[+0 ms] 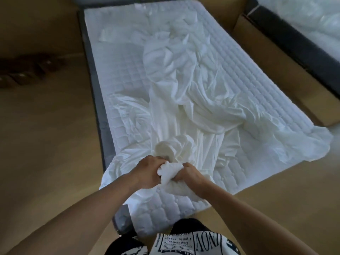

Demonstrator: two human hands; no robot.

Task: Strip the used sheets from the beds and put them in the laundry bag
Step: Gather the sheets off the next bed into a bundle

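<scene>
Both hands, left hand (147, 172), right hand (189, 174), clench bunched sheet (184, 100); quilted mattress (117, 70), second bed (303, 21) beside.

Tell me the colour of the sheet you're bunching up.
White, plain; the sheet shows best in the head view.

Bedroom, hotel-like. Single bed (184, 80) with quilted white mattress cover on dark grey base stood on tan floor (46, 135); second bed (303, 24), same dark base and white bedding, lay alongside.
</scene>
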